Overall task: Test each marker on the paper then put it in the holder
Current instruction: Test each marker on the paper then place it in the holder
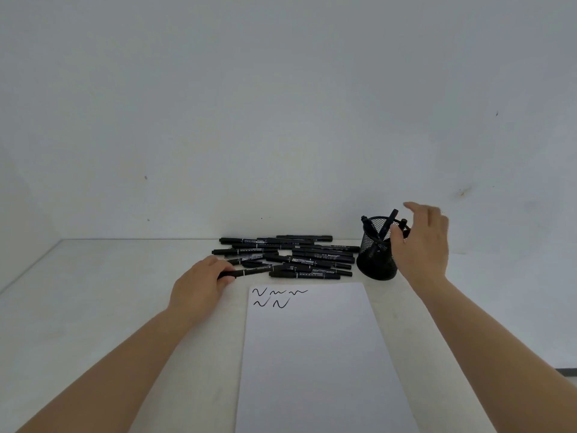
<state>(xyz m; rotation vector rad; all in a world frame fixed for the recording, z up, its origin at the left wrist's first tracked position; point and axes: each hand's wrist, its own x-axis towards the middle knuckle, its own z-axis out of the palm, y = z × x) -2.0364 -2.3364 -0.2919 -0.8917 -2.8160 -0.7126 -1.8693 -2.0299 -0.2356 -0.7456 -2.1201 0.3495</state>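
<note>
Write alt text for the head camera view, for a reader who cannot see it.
A person's left hand grips a black marker at the near edge of a pile of markers, while the open right hand hovers at a black mesh holder with markers standing in it. In front lies white paper bearing five black squiggles.

Left hand [199, 284] fingers hide marker [249, 272] end; both forearms cut off at bottom edge.

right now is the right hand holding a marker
No, the right hand hangs open beside the holder, while the left hand grips a marker.
</note>
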